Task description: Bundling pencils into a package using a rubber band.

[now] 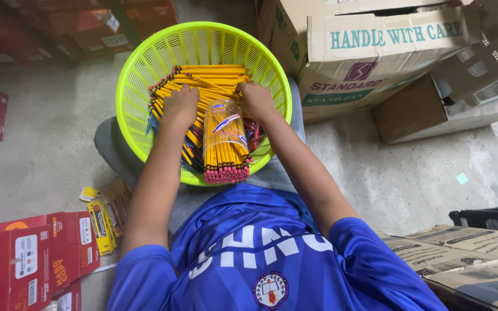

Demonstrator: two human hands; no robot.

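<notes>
Yellow pencils [203, 80] fill a lime-green slotted plastic basket [139, 63] that rests on the person's lap, and both hands are down among them. The loose pencils lie heaped in the far half of the basket, beyond the knuckles, their long axes running mostly left to right. Between the two hands stands a bundle of pencils in a clear wrapper [225, 141]; its long axis runs from the far side of the basket toward the person's chest, with the pink eraser ends pointing at the person and hanging just over the near rim.

The left hand [180, 106] is curled into a loose fist, pressed knuckles-up on the loose pencils just to the left of the bundle; whether the fingers are clamped around any pencil cannot be told. The right hand [256, 101] is likewise bent over, fingers tucked down into the pile just to the right of the bundle's far end, and its grip is hidden too.

The person wears a blue jersey and sits on a bare grey concrete floor [387, 173]. Beyond the right hand are large cardboard cartons [376, 52] and a smaller brown box; near the right elbow lie flattened cartons. Out past the left arm, red printed boxes [24, 259] and small yellow packets [102, 224] lie on the floor.
</notes>
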